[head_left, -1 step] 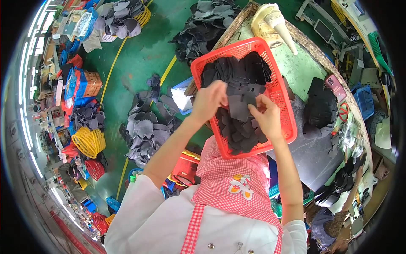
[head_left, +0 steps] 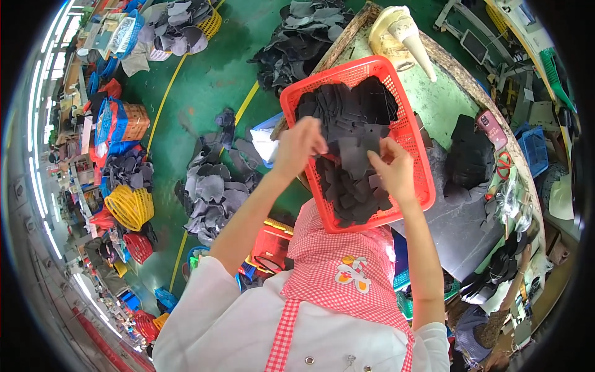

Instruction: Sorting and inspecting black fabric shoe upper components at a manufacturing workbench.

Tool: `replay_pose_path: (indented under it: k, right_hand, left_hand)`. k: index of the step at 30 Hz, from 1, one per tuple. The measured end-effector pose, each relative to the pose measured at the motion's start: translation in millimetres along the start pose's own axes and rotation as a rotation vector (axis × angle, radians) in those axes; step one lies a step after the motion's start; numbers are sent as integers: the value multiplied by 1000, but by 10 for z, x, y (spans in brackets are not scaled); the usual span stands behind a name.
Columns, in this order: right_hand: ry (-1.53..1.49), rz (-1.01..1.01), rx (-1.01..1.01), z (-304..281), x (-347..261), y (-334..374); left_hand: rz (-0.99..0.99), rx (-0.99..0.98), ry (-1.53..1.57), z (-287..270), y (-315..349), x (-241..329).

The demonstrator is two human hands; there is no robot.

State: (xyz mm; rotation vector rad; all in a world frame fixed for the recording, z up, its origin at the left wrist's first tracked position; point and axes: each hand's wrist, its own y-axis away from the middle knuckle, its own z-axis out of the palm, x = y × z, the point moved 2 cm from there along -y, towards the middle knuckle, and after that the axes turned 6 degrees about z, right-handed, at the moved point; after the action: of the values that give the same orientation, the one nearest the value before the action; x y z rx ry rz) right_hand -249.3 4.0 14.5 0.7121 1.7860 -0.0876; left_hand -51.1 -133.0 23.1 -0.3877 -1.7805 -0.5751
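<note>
A red plastic basket point(head_left: 423, 170) with perforated sides is in front of me, tilted in the view. Inside it, cut black sheet pieces point(head_left: 365, 102) stand in packed rows at the far end, while more lie loose at the near end. My right hand point(head_left: 395, 170) pinches the edge of one dark flat piece point(head_left: 354, 155) between thumb and fingers, above the loose pieces. Over the basket's left side, my left hand point(head_left: 299, 149) has its fingers apart, slightly blurred, and seems to hold nothing.
The basket rests partly on a worn-edged table point(head_left: 434, 102) bearing a cream cone-shaped fixture point(head_left: 406, 34), a black stack point(head_left: 468, 155), a phone point(head_left: 493, 129) and red scissors point(head_left: 504, 165). Grey cut pieces point(head_left: 214, 192) lie heaped on the green floor at left. A yellow basket point(head_left: 130, 206) stands farther left.
My left hand has drawn back leftward from the dark piece, its fingers spreading. My right hand has shifted slightly right, and the piece it pinches has changed its tilt.
</note>
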Motion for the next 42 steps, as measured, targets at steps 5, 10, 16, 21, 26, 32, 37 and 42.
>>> replay_pose_path:
  k: [5, 10, 16, 21, 26, 32, 37, 42]
  right_hand:
    - [-103, 144, 66, -105, 14, -667]
    - [-195, 289, 35, -23, 209, -1044]
    - [223, 92, -348, 102, 991, -280]
    - [503, 180, -386, 229, 1183, 6]
    - [524, 116, -396, 160, 1178, 157]
    - [460, 185, -492, 180, 1246, 133]
    - [308, 209, -340, 233, 1263, 271]
    - [423, 320, -606, 298, 1160, 211]
  left_hand:
    - [-131, 95, -25, -1077, 533, -994]
    - [-586, -199, -349, -1209, 1593, -1823]
    - [-919, -602, -453, -794, 1886, -2217]
    - [-205, -607, -1289, -642, 1525, -1570]
    - [-82, -388, -504, -143, 577, -137]
    - [287, -543, -1395, 663, 446, -559]
    - [181, -881, -1503, 790, 332, -968]
    - [131, -973, -1472, 831, 241, -827]
